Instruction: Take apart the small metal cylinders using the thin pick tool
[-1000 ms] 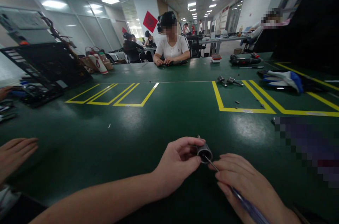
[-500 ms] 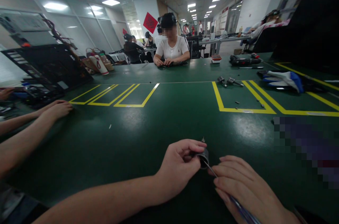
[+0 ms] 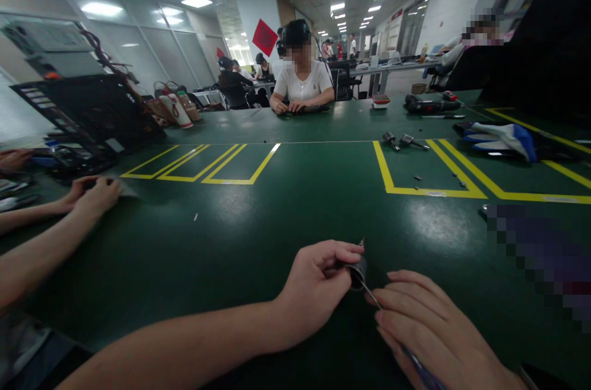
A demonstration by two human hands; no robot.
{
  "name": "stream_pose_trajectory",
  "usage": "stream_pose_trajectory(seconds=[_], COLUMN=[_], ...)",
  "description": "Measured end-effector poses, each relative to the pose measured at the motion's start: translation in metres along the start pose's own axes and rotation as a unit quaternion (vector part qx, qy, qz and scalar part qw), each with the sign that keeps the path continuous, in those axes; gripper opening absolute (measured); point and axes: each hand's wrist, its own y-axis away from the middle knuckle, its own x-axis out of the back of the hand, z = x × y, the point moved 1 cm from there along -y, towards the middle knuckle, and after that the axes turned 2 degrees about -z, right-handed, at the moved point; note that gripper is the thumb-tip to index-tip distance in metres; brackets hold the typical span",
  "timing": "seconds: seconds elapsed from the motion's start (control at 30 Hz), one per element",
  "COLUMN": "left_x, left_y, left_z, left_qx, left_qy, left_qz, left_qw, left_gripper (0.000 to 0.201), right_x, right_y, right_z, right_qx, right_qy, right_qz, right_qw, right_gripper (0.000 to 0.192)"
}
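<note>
the left hand [image 3: 314,291] pinches a small dark metal cylinder [image 3: 356,271] just above the green table [image 3: 258,224], open end turned to the right hand [image 3: 429,328], so the thin screwdriver [image 3: 369,291] clasped there (handle mostly hidden) can enter it. a co-worker's hands [image 3: 95,193] rest at far left.

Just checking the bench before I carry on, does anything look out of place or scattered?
A few small loose parts lie scattered inside the yellow-taped box on the green table. Nothing looks spilled or damaged.
</note>
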Motion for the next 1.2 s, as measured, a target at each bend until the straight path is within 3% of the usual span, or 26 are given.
stream_pose_trajectory(seconds=[0.3, 0.73, 0.93, 1.0, 1.07, 1.2], left_x=[-0.001, 0.001, 0.016, 0.025, 0.036, 0.054], left_y=[0.001, 0.001, -0.012, -0.024, -0.041, -0.088], left_z=[-0.004, -0.003, 0.001, 0.003, 0.005, 0.001], left_qx=[-0.022, -0.024, -0.045, -0.066, -0.091, -0.133], left_qy=[-0.018, -0.015, -0.026, -0.040, -0.062, -0.118], left_qz=[-0.008, -0.008, 0.001, 0.015, 0.035, 0.069], left_qw=[1.000, 1.000, 0.999, 0.997, 0.993, 0.982], left_gripper=[0.018, 0.017, 0.016, 0.016, 0.015, 0.015], right_x=[0.003, -0.001, 0.002, 0.005, 0.006, 0.003], right_y=[-0.005, -0.001, 0.006, 0.006, 0.002, -0.018], right_z=[0.000, -0.004, 0.007, 0.016, 0.029, 0.068], right_qx=[0.006, 0.018, 0.035, -0.002, -0.095, -0.290], right_qy=[0.016, 0.014, -0.010, -0.013, -0.022, -0.048], right_qz=[-0.041, 0.007, 0.003, -0.006, -0.007, 0.055], right_qw=[0.999, 1.000, 0.999, 1.000, 0.995, 0.954], right_gripper=[0.031, 0.019, 0.016, 0.022, 0.026, 0.022])
